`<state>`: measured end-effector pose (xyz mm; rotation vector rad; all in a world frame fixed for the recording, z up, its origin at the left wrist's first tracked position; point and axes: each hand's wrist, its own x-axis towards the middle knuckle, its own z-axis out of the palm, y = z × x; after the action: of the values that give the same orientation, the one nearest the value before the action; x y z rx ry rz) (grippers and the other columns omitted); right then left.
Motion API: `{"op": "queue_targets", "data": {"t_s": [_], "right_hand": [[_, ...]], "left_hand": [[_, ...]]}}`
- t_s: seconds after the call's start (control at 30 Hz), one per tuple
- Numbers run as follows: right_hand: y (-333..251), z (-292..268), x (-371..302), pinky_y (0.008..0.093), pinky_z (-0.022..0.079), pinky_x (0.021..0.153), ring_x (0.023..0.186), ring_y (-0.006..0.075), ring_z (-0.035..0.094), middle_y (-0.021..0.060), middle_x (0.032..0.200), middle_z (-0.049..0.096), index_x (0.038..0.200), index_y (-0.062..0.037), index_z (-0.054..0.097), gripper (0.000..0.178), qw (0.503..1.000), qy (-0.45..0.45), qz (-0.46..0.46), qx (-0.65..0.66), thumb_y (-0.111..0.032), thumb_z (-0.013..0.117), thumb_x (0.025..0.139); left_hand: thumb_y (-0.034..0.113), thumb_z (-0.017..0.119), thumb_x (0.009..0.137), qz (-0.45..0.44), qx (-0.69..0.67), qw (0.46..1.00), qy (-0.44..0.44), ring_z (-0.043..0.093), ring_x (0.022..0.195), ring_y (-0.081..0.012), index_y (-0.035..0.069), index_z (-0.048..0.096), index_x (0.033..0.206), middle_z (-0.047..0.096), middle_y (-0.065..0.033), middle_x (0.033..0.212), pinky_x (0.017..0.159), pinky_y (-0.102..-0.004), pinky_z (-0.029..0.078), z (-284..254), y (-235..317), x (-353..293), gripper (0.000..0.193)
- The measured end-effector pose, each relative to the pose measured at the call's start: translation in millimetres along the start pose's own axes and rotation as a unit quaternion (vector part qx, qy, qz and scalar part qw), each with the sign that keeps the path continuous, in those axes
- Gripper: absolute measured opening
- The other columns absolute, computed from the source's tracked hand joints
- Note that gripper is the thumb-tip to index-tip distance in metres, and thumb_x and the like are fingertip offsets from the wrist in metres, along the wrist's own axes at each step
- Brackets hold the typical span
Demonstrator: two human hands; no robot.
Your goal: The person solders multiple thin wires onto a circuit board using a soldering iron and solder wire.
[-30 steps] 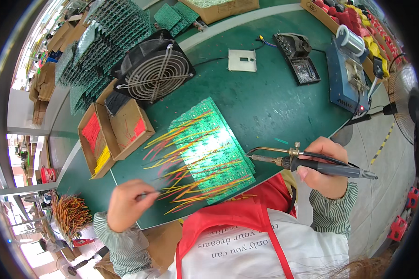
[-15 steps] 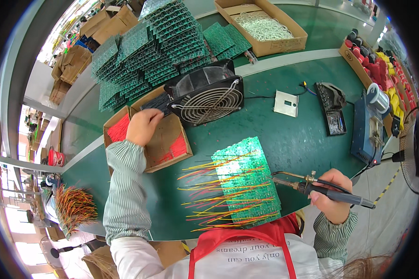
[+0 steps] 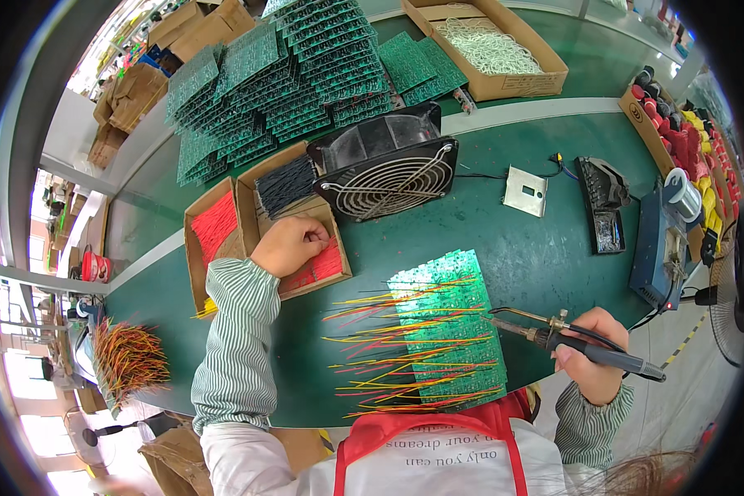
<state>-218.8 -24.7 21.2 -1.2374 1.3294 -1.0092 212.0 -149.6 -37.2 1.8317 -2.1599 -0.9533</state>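
Observation:
My left hand (image 3: 288,246) is over a divided cardboard box (image 3: 339,236), its fingertips pinched together above a heap of short red wires (image 3: 321,264). Whatever those fingers hold, if anything, is too small to make out. Behind that hand, black wires (image 3: 288,187) fill another section, and more red wires (image 3: 215,223) lie to its left. My right hand (image 3: 593,364) is wrapped round a soldering iron (image 3: 612,357) with a thin metal feed tube. The iron's tip points left at the edge of a green circuit board panel (image 3: 450,351), from which yellow, red and black wires (image 3: 372,339) stick out leftward.
A black fan (image 3: 388,165) stands behind the board. Stacked green panels (image 3: 264,91) and a carton of white rings (image 3: 488,45) are farther back. At right sit a blue soldering station (image 3: 657,248), a solder spool (image 3: 682,194) and a black holder (image 3: 603,202). Bundled wires (image 3: 128,360) lie at left.
My left hand has moved from the black wires toward me and right, to the red wires. My right hand keeps the soldering iron beside the board. The view has shifted slightly.

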Motion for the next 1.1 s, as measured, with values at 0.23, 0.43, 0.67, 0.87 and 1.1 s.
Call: {"op": "queue_targets", "data": {"t_s": [0.23, 0.43, 0.67, 0.87, 1.1], "right_hand": [[3, -2, -7, 0.0222, 0.041, 0.052, 0.056, 0.0069, 0.052, 0.0028, 0.064, 0.059, 0.077, -0.0005, 0.057, 0.019, 1.000, -0.001, -0.011, -0.014, -0.004, 0.069, 0.063], [3, 0, -13, 0.0218, 0.041, 0.052, 0.057, 0.0066, 0.052, 0.0027, 0.065, 0.059, 0.077, -0.0005, 0.058, 0.020, 1.000, -0.001, -0.015, -0.005, -0.005, 0.070, 0.063], [6, -5, -17, 0.0217, 0.041, 0.053, 0.058, 0.0064, 0.052, 0.0029, 0.066, 0.060, 0.078, -0.0004, 0.058, 0.019, 1.000, -0.003, -0.026, -0.012, -0.005, 0.070, 0.063], [5, -2, -15, 0.0220, 0.041, 0.051, 0.056, 0.0063, 0.052, 0.0030, 0.065, 0.060, 0.078, 0.0003, 0.058, 0.020, 0.999, -0.009, -0.037, 0.002, -0.004, 0.070, 0.063], [6, -6, -15, 0.0216, 0.041, 0.051, 0.056, 0.0065, 0.053, 0.0033, 0.064, 0.060, 0.078, 0.0006, 0.058, 0.019, 0.999, -0.006, -0.042, -0.008, -0.003, 0.070, 0.063]], "left_hand": [[0.015, 0.063, 0.081, 0.019, -0.021, 1.000, -0.010, 0.063, 0.076, -0.0241, 0.000, 0.066, 0.089, 0.066, -0.0130, 0.082, 0.071, -0.0333, 0.049, -2, -1, -11, 0.017], [0.019, 0.068, 0.081, -0.002, 0.061, 0.998, -0.029, 0.061, 0.072, -0.0190, 0.000, 0.067, 0.088, 0.064, -0.0119, 0.076, 0.067, -0.0308, 0.047, 3, 8, -8, 0.020], [0.019, 0.070, 0.078, -0.037, 0.014, 0.998, 0.052, 0.060, 0.065, -0.0209, -0.001, 0.066, 0.081, 0.063, -0.0135, 0.071, 0.062, -0.0325, 0.047, 3, 17, -16, 0.021], [0.018, 0.068, 0.080, -0.048, 0.002, 0.990, 0.132, 0.060, 0.063, -0.0197, -0.002, 0.066, 0.085, 0.064, -0.0139, 0.074, 0.062, -0.0321, 0.048, 9, 15, -22, 0.021], [0.012, 0.064, 0.086, -0.076, -0.186, 0.961, 0.190, 0.057, 0.065, -0.0069, -0.002, 0.067, 0.096, 0.065, -0.0030, 0.080, 0.058, -0.0196, 0.049, 15, 7, -16, 0.018]]}}
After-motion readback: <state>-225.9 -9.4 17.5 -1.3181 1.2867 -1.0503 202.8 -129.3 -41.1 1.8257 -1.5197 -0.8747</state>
